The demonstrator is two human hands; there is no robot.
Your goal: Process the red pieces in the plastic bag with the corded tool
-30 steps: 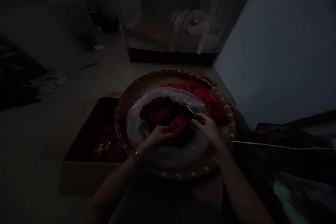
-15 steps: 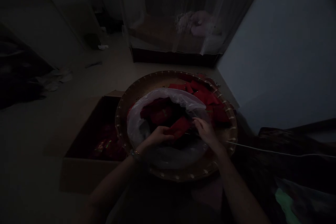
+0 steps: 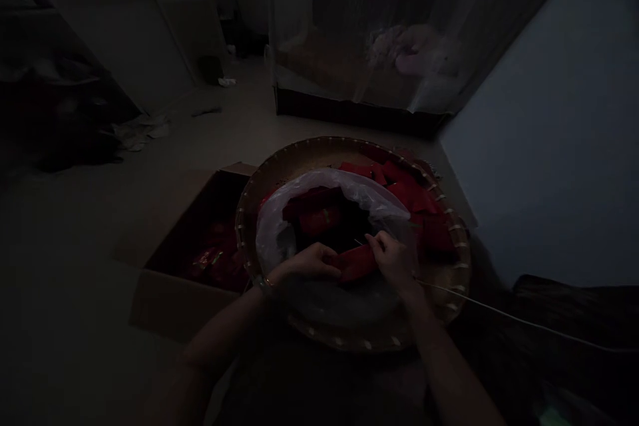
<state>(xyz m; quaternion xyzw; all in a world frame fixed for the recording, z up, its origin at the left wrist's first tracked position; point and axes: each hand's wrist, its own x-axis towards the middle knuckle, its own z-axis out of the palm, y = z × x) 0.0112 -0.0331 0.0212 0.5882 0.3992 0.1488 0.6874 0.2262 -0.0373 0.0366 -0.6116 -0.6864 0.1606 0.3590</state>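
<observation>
The room is very dark. My left hand (image 3: 310, 263) and my right hand (image 3: 392, 258) both pinch one red packet (image 3: 358, 263) between them, left hand on its left end, right hand on its right end. A thin stick or needle juts up by my right fingers. The packet hangs over a clear plastic bag (image 3: 284, 234) that holds several more red packets (image 3: 319, 213). The bag lies in a round woven basket tray (image 3: 294, 163), with more red packets (image 3: 424, 203) piled on the tray's right side.
An open cardboard box (image 3: 164, 299) with red packets inside stands left of the tray. A thin white cord (image 3: 499, 314) runs off to the right. A bed under a net curtain (image 3: 359, 73) is behind. A pale wall (image 3: 549, 146) stands on the right.
My right hand no longer shows the dark object it held a second ago; it has moved in to grip the red packet's right end. The view has shifted left.
</observation>
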